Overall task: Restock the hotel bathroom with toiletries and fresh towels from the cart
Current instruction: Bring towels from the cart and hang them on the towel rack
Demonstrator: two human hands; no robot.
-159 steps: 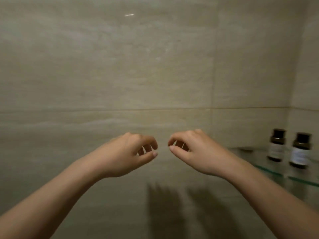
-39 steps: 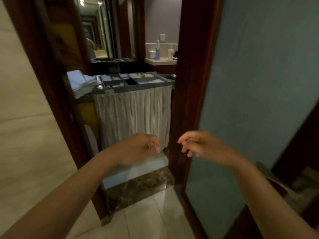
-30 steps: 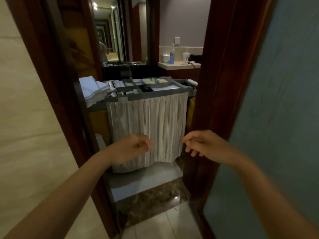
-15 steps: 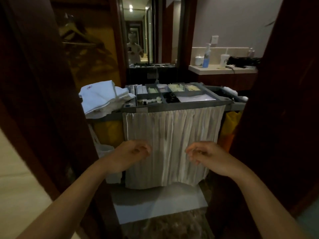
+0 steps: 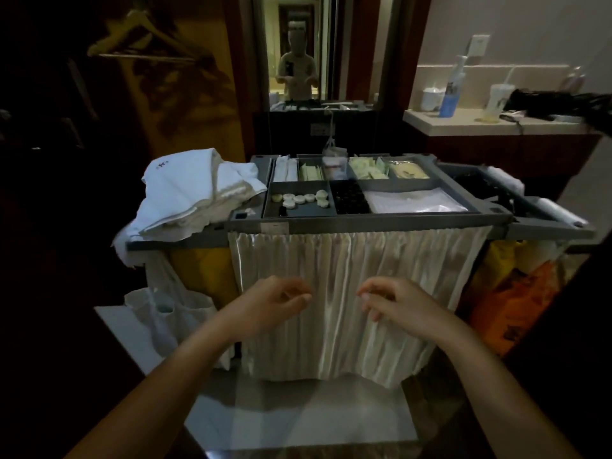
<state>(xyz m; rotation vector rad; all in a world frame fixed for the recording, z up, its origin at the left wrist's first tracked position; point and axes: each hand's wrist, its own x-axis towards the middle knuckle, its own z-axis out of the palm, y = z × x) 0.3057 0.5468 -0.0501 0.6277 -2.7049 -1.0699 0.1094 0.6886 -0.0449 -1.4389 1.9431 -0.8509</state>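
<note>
Left grip (image 5: 270, 304): fingers loosely curled, holding nothing, in front of the curtain (image 5: 347, 266) of the cart (image 5: 364, 222).
Right grip (image 5: 400, 304): likewise curled, empty, before the same curtain.
Towels (image 5: 192, 190): heaped on the cart's left end.
Round soaps (image 5: 299, 198): cart top, front-left compartment.

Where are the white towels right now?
Head view, left of centre: the white towels lie heaped on the cart's left end, beside the gray tray.
</note>
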